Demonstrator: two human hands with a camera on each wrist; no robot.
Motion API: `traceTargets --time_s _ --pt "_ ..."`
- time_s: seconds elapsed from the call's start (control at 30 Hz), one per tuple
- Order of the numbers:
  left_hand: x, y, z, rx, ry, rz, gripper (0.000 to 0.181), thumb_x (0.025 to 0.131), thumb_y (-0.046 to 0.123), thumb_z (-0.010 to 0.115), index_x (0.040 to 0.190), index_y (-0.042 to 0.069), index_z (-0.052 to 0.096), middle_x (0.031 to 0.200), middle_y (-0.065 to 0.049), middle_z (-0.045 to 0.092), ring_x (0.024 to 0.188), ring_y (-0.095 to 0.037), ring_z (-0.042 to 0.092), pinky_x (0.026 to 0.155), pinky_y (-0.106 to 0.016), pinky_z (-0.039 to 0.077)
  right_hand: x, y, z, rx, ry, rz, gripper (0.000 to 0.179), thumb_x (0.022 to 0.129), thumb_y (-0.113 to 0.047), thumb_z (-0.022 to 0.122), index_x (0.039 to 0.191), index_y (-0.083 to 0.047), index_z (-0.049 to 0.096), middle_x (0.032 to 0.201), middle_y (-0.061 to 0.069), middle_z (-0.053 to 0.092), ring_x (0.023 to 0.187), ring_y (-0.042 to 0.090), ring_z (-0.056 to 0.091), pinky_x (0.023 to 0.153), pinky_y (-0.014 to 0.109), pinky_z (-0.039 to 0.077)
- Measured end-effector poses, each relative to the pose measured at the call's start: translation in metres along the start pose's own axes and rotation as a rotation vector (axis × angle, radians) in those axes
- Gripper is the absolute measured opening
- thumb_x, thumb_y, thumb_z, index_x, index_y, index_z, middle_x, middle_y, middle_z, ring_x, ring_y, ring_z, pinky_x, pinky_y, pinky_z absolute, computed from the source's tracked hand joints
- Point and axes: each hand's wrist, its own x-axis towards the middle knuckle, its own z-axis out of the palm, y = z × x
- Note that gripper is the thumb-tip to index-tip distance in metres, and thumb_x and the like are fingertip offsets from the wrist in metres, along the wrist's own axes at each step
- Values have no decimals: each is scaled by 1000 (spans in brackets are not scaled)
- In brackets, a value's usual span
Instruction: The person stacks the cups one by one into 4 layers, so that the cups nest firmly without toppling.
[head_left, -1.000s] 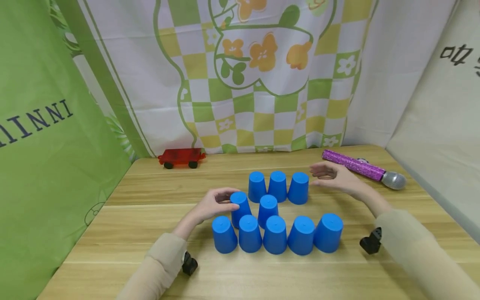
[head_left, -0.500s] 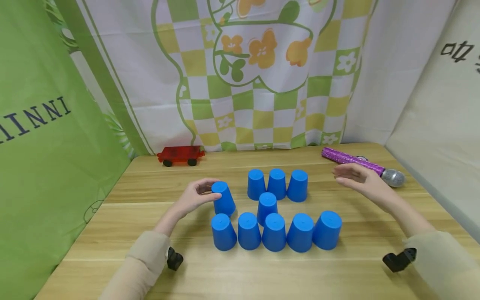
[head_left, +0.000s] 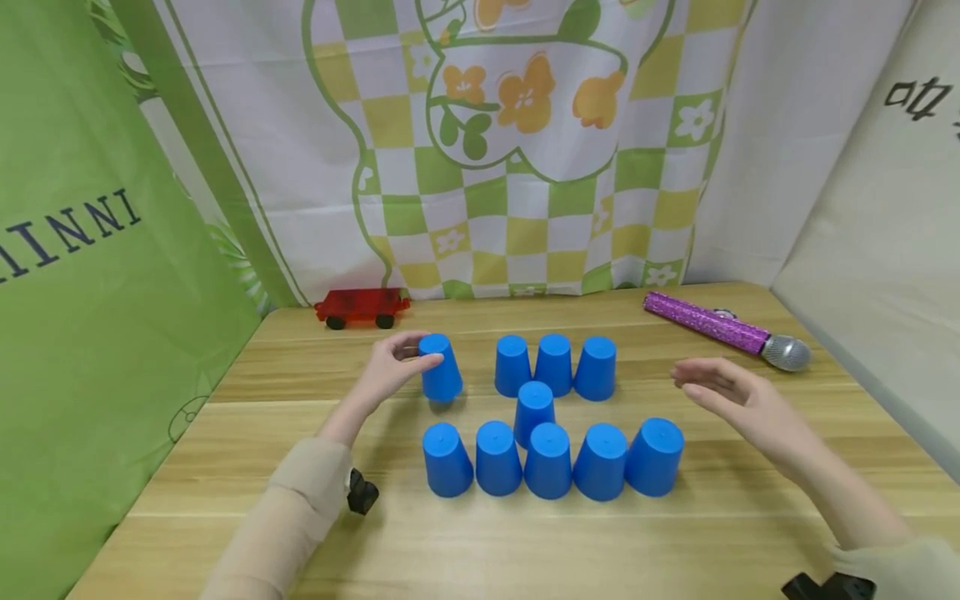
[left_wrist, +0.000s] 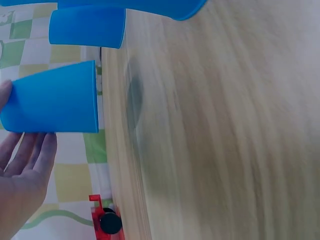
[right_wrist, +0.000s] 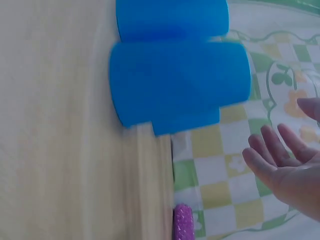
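Observation:
With thumb and fingers my left hand (head_left: 390, 370) grips an upside-down blue cup (head_left: 441, 371); in the left wrist view this cup (left_wrist: 55, 100) hangs above the wood, its shadow apart from its rim. To its right stand three blue cups in a back row, the middle one (head_left: 553, 367) among them. A lone blue cup (head_left: 535, 410) stands before them, partly hidden by the front row of several upside-down cups, whose right end cup (head_left: 656, 458) tilts slightly in view. My right hand (head_left: 738, 404) hovers right of the cups, fingers relaxed, holding nothing.
A red toy wagon (head_left: 362, 308) stands at the back left of the wooden table (head_left: 480, 550). At the back right lies a purple glitter microphone (head_left: 723, 329). A patterned curtain (head_left: 525, 233) hangs along the table's back edge.
My left hand has carried its cup from beside the lone middle cup leftward and back, level with the back row. My right hand has moved right, away from the back row, and toward me.

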Motion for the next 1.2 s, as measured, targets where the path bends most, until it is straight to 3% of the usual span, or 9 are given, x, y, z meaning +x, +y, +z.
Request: traceTargets --time_s 0.27,0.4,0.6,0.73,1.03,1.2 --pt "15 4 13 -41 71 50 51 81 31 74 124 8 58 120 -15 62 115 -31 59 96 -44 50 -15 3 13 -21 44 -7 42 98 -24 50 134 -4 44 118 -22 55 102 -15 52 81 10 47" --pt "19 3 24 -33 66 56 50 81 28 74 123 7 58 119 -16 63 114 -31 59 96 -43 50 -19 7 20 -1 46 -23 42 97 -20 53 134 -2 44 119 -21 55 103 -15 51 82 10 47" --pt "21 3 40 -25 50 70 48 80 26 76 121 7 60 118 -15 64 113 -30 60 95 -44 51 -23 10 27 56 37 -13 48 95 -17 56 136 0 40 124 -7 56 105 -13 52 84 11 48" --pt "23 -1 48 -25 42 61 49 79 27 76 121 8 61 118 -14 64 114 -29 60 94 -41 51 -25 10 31 40 40 -24 47 94 -16 58 135 1 41 126 3 57 105 -13 52 85 10 47" --pt "25 -4 54 -44 36 93 47 80 23 76 121 6 61 118 -16 64 113 -31 60 95 -42 51 -25 12 38 43 26 -54 54 88 -11 65 133 6 41 129 28 51 104 -19 47 86 6 44" --pt "25 -5 56 -54 38 91 48 79 24 76 122 8 61 119 -15 64 114 -30 60 95 -43 50 -25 14 40 35 3 -36 55 88 -11 65 134 5 40 132 28 48 104 -21 44 86 5 43"
